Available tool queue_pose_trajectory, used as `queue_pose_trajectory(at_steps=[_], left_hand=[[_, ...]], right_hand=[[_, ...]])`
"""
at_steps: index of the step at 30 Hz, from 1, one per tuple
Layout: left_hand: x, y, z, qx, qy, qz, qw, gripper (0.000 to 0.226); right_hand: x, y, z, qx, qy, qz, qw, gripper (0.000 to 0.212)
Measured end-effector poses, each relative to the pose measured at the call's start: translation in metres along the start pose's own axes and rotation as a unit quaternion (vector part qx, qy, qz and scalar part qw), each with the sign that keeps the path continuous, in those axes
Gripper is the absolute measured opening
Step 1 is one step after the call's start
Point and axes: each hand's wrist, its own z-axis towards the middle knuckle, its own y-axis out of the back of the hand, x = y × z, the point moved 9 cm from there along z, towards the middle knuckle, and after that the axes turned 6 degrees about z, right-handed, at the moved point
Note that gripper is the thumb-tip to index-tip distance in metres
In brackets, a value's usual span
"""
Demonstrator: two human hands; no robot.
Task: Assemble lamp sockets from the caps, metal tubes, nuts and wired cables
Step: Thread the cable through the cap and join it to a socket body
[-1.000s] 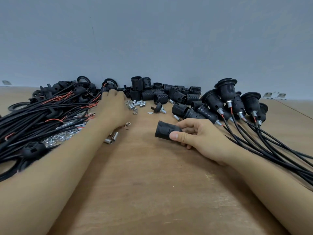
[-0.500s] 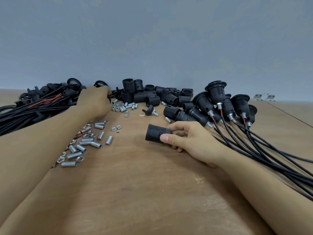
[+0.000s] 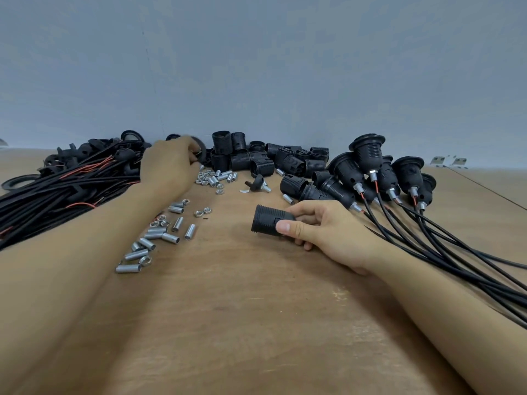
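Two hands work over the counter [image 3: 256,323]: the right hand [image 3: 328,232] grips a black socket shell [image 3: 269,222]; the left hand [image 3: 171,166] reaches the wired cables [image 3: 57,189] at the far edge, its grip blurred and unclear.

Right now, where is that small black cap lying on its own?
In the head view, the lone black cap lies on the wooden table mid-scene, between the scattered nuts to its left and the finished sockets to its right.

I'm seeing soft, even, fairly bright light with only faint shadows. Motion blur is smearing the left hand [image 3: 171,166] at its fingertips. The wide lens is bowing the table [image 3: 256,323] edges and stretching my forearms.
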Motion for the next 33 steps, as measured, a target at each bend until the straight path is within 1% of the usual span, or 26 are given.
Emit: queue_pose_trajectory(at_steps=[2,3,5,7,10,13,14,15,16,17,18,20,21,22,23,26,27,30,33], left_hand=[[-0.02,0.014,-0.014,-0.041,0.023,-0.111,0.993,0.028],[-0.031,0.016,-0.025,-0.045,0.038,-0.173,0.983,0.028],[-0.054,0.009,-0.051,-0.016,0.063,-0.296,0.953,0.029],[-0.07,-0.009,-0.076,0.044,0.09,-0.409,0.907,0.023],[-0.075,-0.029,-0.098,0.114,0.16,-0.542,0.817,0.022],[-0.073,-0.036,-0.101,0.128,0.208,-0.631,0.736,0.023],[-0.072,-0.038,-0.1,0.126,0.225,-0.646,0.718,0.023],[-0.071,-0.04,-0.099,0.125,0.234,-0.654,0.708,0.024],[-0.072,-0.042,-0.097,0.127,0.234,-0.652,0.71,0.024],[-0.074,-0.042,-0.097,0.13,0.222,-0.637,0.727,0.025],[-0.076,-0.042,-0.096,0.132,0.199,-0.607,0.758,0.027],[-0.082,-0.039,-0.097,0.126,0.135,-0.522,0.833,0.036],[-0.085,-0.037,-0.097,0.123,0.104,-0.487,0.859,0.04],[-0.088,-0.037,-0.097,0.124,0.083,-0.465,0.873,0.041],[-0.089,-0.037,-0.098,0.131,0.072,-0.457,0.877,0.042],[-0.096,-0.038,-0.099,0.16,0.05,-0.467,0.868,0.037],[-0.099,-0.037,-0.099,0.161,0.037,-0.458,0.874,0.036],[-0.099,-0.029,-0.099,0.145,0.004,-0.395,0.907,0.033],[-0.101,-0.025,-0.1,0.159,-0.022,-0.369,0.915,0.026]], right_hand=[[0.001,0.003,0.0,-0.024,0.01,0.02,0.999,0.024],[0.002,0.008,0.0,-0.048,0.018,0.038,0.998,0.023],[0.003,0.018,0.0,-0.103,0.03,0.077,0.991,0.022],[0.002,0.026,0.001,-0.141,0.037,0.104,0.984,0.024],[0.0,0.031,0.0,-0.161,0.041,0.11,0.98,0.028],[-0.001,0.033,0.0,-0.175,0.047,0.11,0.977,0.026],[-0.001,0.035,0.0,-0.183,0.048,0.114,0.975,0.025],[-0.001,0.037,-0.001,-0.189,0.046,0.118,0.974,0.025],[-0.001,0.038,-0.001,-0.189,0.043,0.114,0.974,0.026],[0.0,0.036,-0.001,-0.179,0.04,0.099,0.978,0.026],[0.001,0.032,-0.001,-0.16,0.039,0.077,0.983,0.026],[0.005,0.018,-0.003,-0.113,0.051,0.029,0.992,0.026],[0.007,0.014,-0.004,-0.104,0.064,0.005,0.992,0.027],[0.01,0.014,-0.005,-0.109,0.076,-0.019,0.991,0.028],[0.013,0.015,-0.005,-0.121,0.085,-0.04,0.988,0.03],[0.021,0.023,-0.008,-0.154,0.107,-0.095,0.978,0.032],[0.024,0.023,-0.01,-0.159,0.119,-0.111,0.974,0.032],[0.035,0.02,-0.017,-0.164,0.168,-0.157,0.959,0.034],[0.048,0.017,-0.023,-0.168,0.232,-0.207,0.936,0.038]])
